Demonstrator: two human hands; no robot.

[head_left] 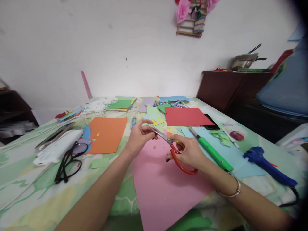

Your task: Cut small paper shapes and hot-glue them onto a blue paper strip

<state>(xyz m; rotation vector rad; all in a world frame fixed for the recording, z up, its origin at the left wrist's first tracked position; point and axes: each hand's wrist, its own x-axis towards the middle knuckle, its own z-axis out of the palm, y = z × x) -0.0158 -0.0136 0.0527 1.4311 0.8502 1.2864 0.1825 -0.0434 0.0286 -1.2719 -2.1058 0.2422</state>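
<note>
Cluttered table [29,192]: right hand [190,152] clenched round scissors [176,150]; left hand [139,136] pinches blade tips, above pink paper [163,186].

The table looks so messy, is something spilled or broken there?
Nothing looks broken. Tiny paper scraps lie scattered over the table and the coloured sheets, and the pink sheet hangs askew over the front edge. The right hand holds scissors.

pink sheet [163,189] cut off below, scissors [176,150] handles half-hidden
</note>
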